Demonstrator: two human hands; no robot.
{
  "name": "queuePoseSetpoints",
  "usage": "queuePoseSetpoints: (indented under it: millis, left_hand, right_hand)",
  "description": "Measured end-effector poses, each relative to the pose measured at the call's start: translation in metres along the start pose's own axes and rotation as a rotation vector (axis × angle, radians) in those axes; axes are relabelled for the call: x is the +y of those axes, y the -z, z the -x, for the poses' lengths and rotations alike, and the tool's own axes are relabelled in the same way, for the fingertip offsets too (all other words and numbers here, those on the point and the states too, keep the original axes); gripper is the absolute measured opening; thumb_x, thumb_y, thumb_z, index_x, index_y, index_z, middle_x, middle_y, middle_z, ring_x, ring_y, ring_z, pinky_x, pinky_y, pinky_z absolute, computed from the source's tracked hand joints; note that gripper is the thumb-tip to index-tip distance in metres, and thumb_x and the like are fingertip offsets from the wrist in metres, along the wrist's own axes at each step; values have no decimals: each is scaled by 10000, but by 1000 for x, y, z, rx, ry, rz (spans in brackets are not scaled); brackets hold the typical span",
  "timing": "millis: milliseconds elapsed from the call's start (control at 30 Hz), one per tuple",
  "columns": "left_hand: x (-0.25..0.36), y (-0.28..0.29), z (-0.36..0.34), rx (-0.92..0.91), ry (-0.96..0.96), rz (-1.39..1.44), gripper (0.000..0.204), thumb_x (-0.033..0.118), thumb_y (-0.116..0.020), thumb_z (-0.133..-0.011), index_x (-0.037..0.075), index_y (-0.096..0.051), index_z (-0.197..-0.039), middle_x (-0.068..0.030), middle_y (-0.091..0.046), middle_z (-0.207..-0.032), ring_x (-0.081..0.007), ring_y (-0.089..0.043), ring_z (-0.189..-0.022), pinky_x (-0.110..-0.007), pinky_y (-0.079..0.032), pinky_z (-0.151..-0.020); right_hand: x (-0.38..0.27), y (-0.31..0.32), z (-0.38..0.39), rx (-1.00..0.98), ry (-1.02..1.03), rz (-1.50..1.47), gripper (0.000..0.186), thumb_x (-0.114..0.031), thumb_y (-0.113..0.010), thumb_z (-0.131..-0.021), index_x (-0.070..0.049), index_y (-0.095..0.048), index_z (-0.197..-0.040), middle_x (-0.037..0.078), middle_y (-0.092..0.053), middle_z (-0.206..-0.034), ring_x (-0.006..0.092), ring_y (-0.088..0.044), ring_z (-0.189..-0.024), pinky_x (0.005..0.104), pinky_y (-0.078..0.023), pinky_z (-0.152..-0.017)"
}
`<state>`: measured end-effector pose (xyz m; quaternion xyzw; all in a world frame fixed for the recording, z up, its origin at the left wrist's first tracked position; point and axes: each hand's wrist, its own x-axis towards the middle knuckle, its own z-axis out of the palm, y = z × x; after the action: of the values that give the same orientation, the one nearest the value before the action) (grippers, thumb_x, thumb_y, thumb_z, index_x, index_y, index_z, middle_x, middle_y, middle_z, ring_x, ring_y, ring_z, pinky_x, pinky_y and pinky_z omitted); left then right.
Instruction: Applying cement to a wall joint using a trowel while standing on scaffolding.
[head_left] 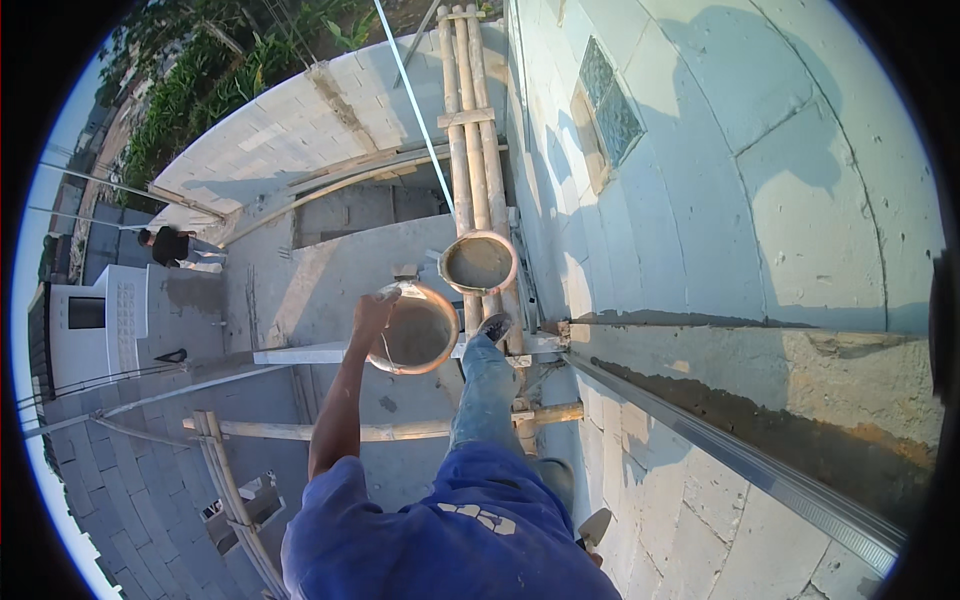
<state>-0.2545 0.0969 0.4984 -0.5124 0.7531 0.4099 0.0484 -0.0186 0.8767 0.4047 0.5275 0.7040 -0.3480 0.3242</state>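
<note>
Left hand clamped on the rim of a round metal pan, held out at arm's length over the drop beside the scaffold. Just right of it, a second pan resting on the bamboo poles, grey mortar inside. Foot in a shoe planted on the same poles. Right hand out of sight; grip impossible to tell. Block wall close on the right, a metal straightedge leaning along it. Far below, a person in black.
</note>
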Motion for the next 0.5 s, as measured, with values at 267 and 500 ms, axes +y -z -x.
queuePoseSetpoints:
  millis: [267,500]
  left_hand:
    - [17,-47,-172,16,-47,152,340,344,-657,-858,6,-648,-820,-70,-606,-645,-141,-580,-600,-325,-471,-606]
    - [2,-207,-393,-96,-122,283,359,352,-697,-810,2,-646,-872,-118,-662,-742,-199,-642,-705,-339,-491,-675]
  right_hand:
    - [-19,-25,8,-23,195,831,282,-232,-648,-829,-37,-554,-1010,152,-548,-915,240,-570,-720,368,-476,-558]
    - [-14,-11,36,-52,276,1475,366,-285,-562,-908,-101,-547,-1224,209,-541,-1211,315,-609,-991,410,-547,-721]
